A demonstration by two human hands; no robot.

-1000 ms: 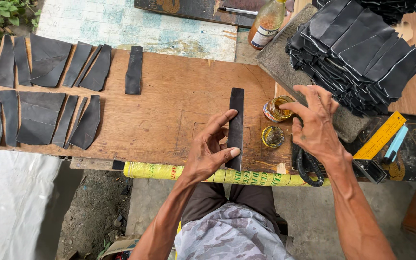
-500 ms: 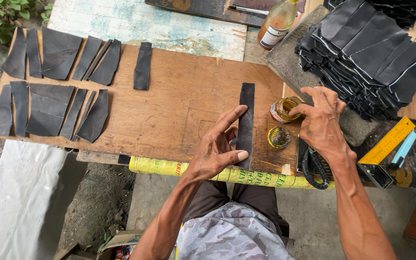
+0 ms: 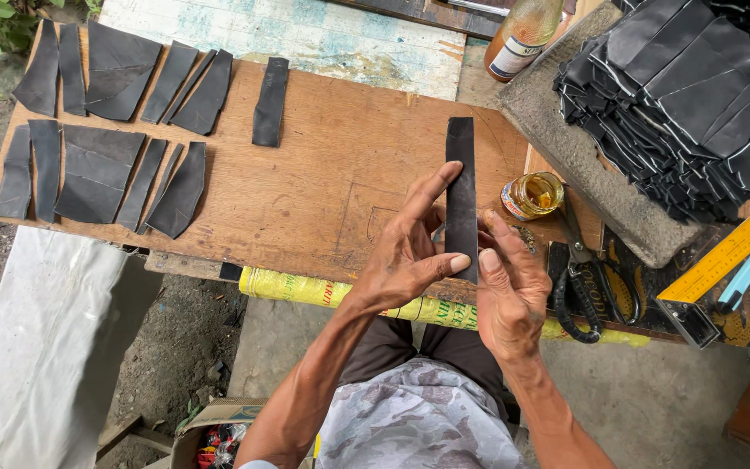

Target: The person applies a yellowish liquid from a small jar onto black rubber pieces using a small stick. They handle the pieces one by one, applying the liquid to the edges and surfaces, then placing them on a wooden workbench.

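Pinching black strip (image 3: 461, 187) with left hand (image 3: 405, 256) and right hand (image 3: 509, 291) | we risk knocking near glue jar (image 3: 533, 194)

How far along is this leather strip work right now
Done: about a dozen dark cut pieces lie spread on the wooden board. In hand: left hand and right hand both hold one black strip above it. Left: a big stack of black pieces waits at upper right.
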